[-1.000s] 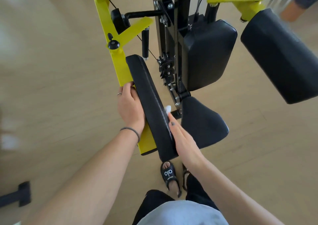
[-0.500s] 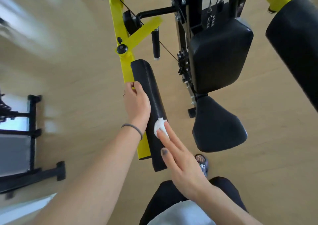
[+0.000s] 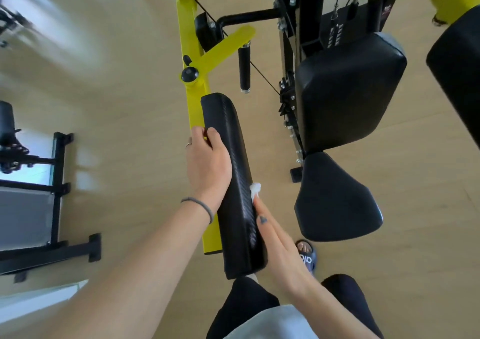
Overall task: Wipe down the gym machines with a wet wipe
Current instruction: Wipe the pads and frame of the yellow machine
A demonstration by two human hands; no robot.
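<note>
Right hand [image 3: 281,248] flat, wipe [image 3: 255,188] now on pad [image 3: 233,183] side; left hand [image 3: 207,164] still gripping.

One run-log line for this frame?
left hand grips pad | right hand presses wipe on pad side | wiping

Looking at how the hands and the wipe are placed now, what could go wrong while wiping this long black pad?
1. The wet wipe sits only under the right hand's straight fingertips, so it might slip off the arm pad.
2. The left hand grips the pad's edge by the yellow frame; fingers could get pinched if the arm swings.
</note>
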